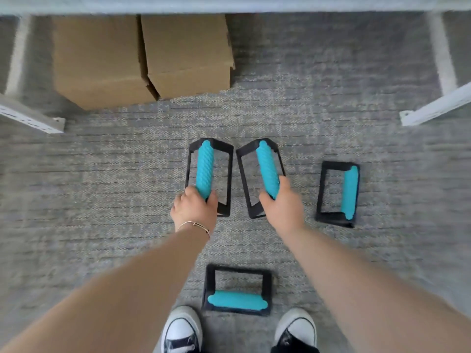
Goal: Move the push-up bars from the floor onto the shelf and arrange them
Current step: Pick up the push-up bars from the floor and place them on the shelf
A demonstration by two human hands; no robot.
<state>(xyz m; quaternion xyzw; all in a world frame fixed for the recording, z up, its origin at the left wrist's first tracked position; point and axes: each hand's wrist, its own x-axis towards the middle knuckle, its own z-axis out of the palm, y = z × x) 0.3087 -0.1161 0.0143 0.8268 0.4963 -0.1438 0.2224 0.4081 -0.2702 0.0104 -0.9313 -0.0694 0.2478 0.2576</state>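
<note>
Several push-up bars with black frames and ribbed turquoise grips are in view over the grey carpet. My left hand (195,208) is wrapped around the near end of the grip of one bar (205,169). My right hand (281,203) grips the near end of a second bar (265,166), which tilts left. A third bar (339,193) lies on its side on the carpet to the right. A fourth bar (237,293) lies on its side just ahead of my shoes. The shelf board (229,3) runs along the top edge.
Two brown cardboard boxes (142,57) stand on the carpet under the shelf, at the back left. White shelf uprights and feet (433,108) flank the bay on both sides. My two sneakers (182,329) are at the bottom edge.
</note>
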